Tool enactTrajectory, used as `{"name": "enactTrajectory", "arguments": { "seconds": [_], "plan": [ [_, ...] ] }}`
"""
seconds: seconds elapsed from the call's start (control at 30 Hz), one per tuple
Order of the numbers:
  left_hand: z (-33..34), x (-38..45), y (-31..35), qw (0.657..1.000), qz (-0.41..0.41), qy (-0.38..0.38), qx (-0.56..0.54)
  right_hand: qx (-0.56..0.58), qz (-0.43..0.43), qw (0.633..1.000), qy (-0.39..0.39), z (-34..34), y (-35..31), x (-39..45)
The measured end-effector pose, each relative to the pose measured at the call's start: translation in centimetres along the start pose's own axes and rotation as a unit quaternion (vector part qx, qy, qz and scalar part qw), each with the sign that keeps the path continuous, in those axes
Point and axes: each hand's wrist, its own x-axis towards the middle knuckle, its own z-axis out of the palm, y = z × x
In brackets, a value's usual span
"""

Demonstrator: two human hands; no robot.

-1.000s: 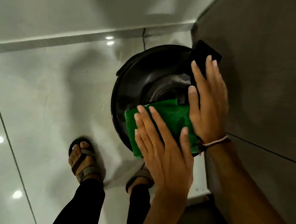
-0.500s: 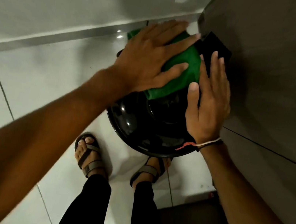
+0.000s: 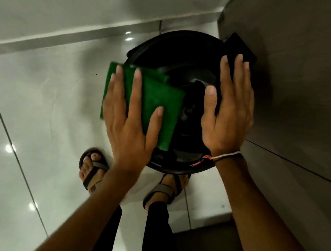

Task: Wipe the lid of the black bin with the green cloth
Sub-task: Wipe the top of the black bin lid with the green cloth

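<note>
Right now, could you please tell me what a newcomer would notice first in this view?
The green cloth stands out, pressed flat under the left hand on the left side of the black bin lid. The right hand rests open on the lid's right side, beside the grey wall.

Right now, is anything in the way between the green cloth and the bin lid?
Nothing visible. The left hand presses the green cloth flat on the left side of the black lid. The right hand rests on the lid's right side, covering that part.
</note>
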Motion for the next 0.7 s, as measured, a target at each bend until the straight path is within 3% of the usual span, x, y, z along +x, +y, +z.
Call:
{"name": "enactTrajectory", "arguments": {
  "seconds": [0.13, 0.27, 0.43, 0.57, 0.63, 0.7],
  "plan": [
    [0.3, -6.6, 3.0, 0.994, -0.091, -0.047, 0.022, -0.006, -0.003, 1.0, 0.003, 0.2, 0.3, 0.0],
    [-2.0, -9.9, 4.5, 0.992, -0.084, -0.094, 0.01, -0.007, -0.018, 1.0, 0.004, 0.3, 0.8, -0.2],
    [-6.4, -3.5, 0.6, 0.977, -0.148, -0.146, -0.042, -0.017, -0.02, 1.0, -0.012, 0.4, 0.6, 0.0],
    [-7.9, -1.0, 0.3, 0.945, -0.222, -0.194, -0.139, -0.027, 0.0, 0.996, -0.08, -0.8, -0.4, 0.0],
    [-8.7, -0.5, 0.8, 0.928, -0.246, -0.237, -0.151, 0.003, 0.033, 0.992, -0.121, -2.0, -1.5, 0.5],
    [-10.0, -0.1, 1.6, 0.917, -0.224, -0.288, -0.163, 0.108, 0.115, 0.974, -0.161, -4.0, -3.4, 1.1]
  ]
}}
